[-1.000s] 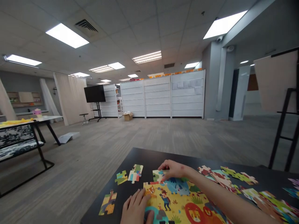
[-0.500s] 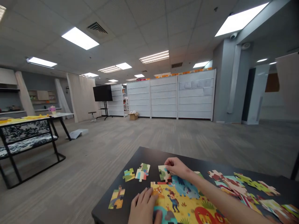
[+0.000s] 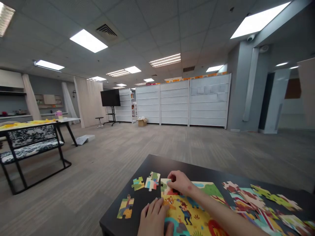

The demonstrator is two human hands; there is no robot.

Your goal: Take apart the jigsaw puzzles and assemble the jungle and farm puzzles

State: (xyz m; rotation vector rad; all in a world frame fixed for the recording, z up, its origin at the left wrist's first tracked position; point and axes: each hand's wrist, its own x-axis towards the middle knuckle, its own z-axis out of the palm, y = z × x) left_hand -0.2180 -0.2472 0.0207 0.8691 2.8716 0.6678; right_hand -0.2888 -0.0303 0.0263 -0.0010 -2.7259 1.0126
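A partly assembled jigsaw puzzle point(image 3: 183, 213) with cartoon animals on a yellow ground lies in front of me. My left hand point(image 3: 154, 217) rests on its left edge, fingers stretched out and holding nothing. At the upper left corner, my right hand point(image 3: 181, 183) has its fingertips closed on a cream-and-green puzzle piece point(image 3: 164, 187). That piece sits against the assembled part; my fingers hide some of it, so I cannot tell whether it is fully locked in. My right forearm covers part of the picture.
Loose pieces lie left of the puzzle: a green-and-yellow piece point(image 3: 138, 184), joined pieces point(image 3: 152, 181) and a tree piece point(image 3: 126, 207). A pile of pieces point(image 3: 256, 201) spreads at right on the black table point(image 3: 110, 214). A bench point(image 3: 31, 144) stands far left.
My right hand has moved slightly left and down, bringing the piece against the puzzle's upper left corner. My left hand stays at the left edge. The view has shifted a little.
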